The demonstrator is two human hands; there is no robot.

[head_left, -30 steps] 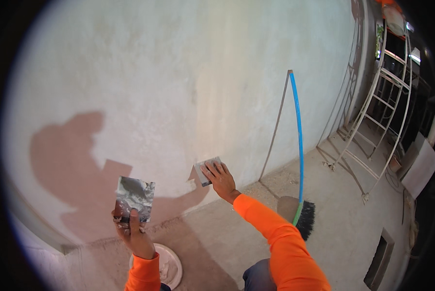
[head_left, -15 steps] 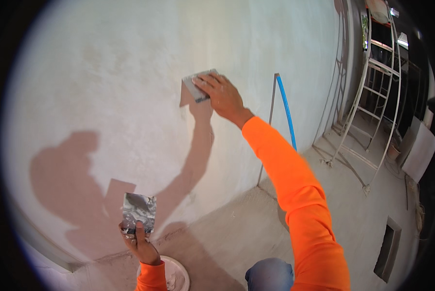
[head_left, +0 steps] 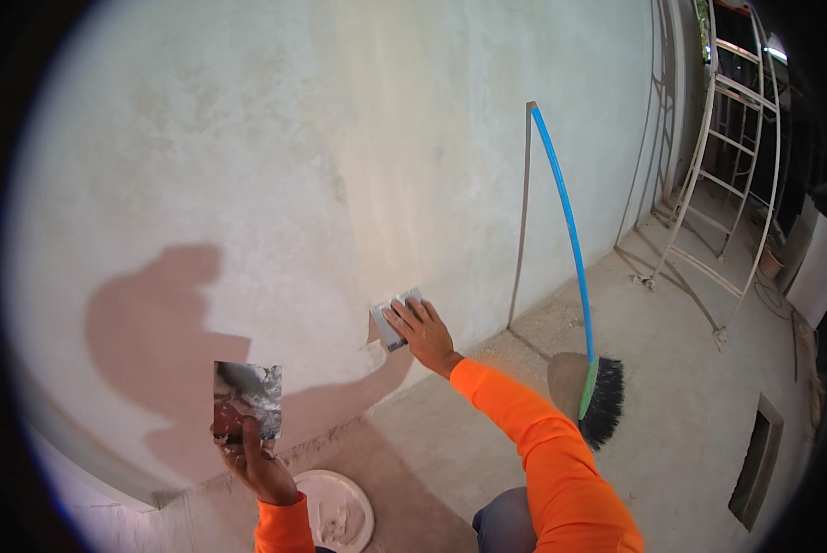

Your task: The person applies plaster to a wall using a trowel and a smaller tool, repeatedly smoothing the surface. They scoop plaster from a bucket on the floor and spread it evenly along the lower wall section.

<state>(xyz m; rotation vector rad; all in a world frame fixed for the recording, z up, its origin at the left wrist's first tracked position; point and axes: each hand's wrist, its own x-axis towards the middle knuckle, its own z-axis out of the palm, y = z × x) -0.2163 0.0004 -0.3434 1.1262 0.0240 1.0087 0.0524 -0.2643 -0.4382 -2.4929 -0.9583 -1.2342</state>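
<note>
My right hand grips a small rectangular steel blade and presses it against the lower part of the pale plastered wall. Held upright by my left hand is another metal blade, smeared with putty, lower and left of the right one. Beneath the left hand stands a white round container with pale putty in it. My shadow falls on the wall.
A broom with a blue handle leans on the wall at my right. Beyond it stand metal scaffold frames, pale boards and a small bucket. A rectangular opening is in the concrete floor.
My right hand and blade went up the wall, then came back down low. My left hand dipped slightly, then moved a little left. The view shifted a little.
</note>
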